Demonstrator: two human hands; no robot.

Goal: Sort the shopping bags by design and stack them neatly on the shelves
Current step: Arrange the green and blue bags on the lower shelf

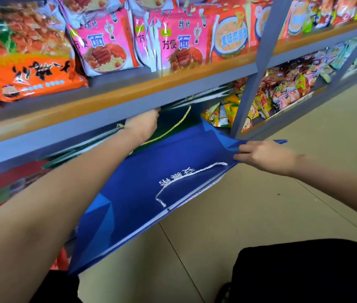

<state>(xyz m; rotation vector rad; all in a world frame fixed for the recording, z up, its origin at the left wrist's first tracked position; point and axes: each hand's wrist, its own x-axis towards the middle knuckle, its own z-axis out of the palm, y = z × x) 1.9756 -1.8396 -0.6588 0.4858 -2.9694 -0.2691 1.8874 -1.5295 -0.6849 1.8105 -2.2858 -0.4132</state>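
Dark clothing [304,272] is seen nearest the camera, at the lower right, above a tiled floor [249,204]. Beyond it, a flat blue shopping bag [151,184] with white rope handles [186,178] and white lettering is held tilted, its far end resting against the lower shelf opening and its near corner hanging over the floor. The bag's upper right edge is pinched by the right hand [265,156], fingers curled over the rim. Farther in, the left hand [143,124] is extended under the grey shelf rail [107,119]; its fingers are closed on the edge of a green bag [173,119] with a yellow cord handle [173,127], which lies inside the lower shelf. Red bags [9,182] are stacked to the left. Noodle packets [107,44] are ranged on the upper shelf, and snack packs [282,88] lie farther right.
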